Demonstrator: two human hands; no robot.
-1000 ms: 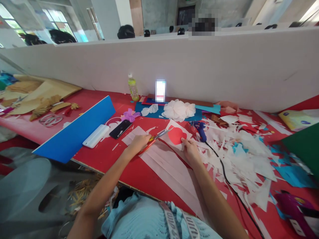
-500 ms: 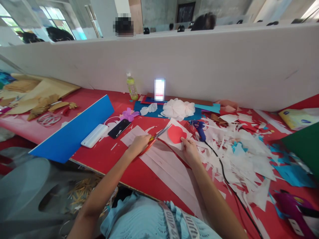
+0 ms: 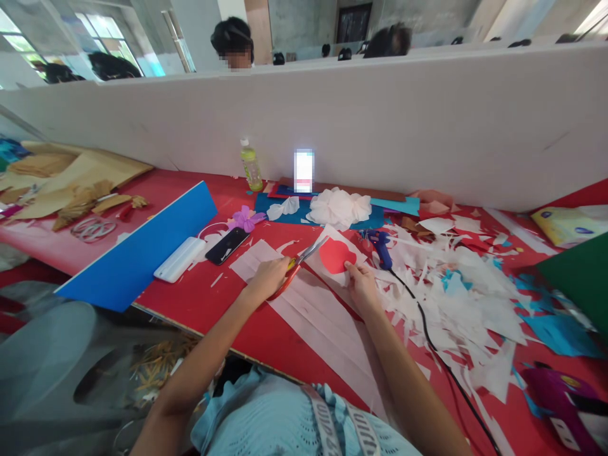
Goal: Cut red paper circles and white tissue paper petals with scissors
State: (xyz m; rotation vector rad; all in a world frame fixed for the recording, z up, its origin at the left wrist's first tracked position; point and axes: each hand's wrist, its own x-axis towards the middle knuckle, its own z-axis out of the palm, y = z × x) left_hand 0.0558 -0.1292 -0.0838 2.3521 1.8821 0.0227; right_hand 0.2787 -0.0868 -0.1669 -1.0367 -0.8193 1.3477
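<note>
My left hand (image 3: 272, 277) is closed round the handles of a pair of scissors (image 3: 287, 278) with orange-red and yellow grips. The scissor blades point up and right, at the left edge of a white paper sheet (image 3: 325, 269). On that sheet lies a red rounded paper shape (image 3: 336, 255). My right hand (image 3: 363, 284) pinches the red shape and the white paper together at their lower right. A long pale pink paper strip (image 3: 313, 332) lies on the table beneath both hands.
A blue glue gun (image 3: 380, 246) with a black cord lies right of my hands, beside a heap of white paper scraps (image 3: 456, 297). Behind are a white paper flower (image 3: 339, 208) and a bottle (image 3: 251, 168). A black phone (image 3: 229, 246), white power bank (image 3: 180, 259) and blue board (image 3: 142, 247) are left.
The scissor blades look closer together than before, and my left hand has shifted very slightly. My right hand and the paper stay nearly still.
</note>
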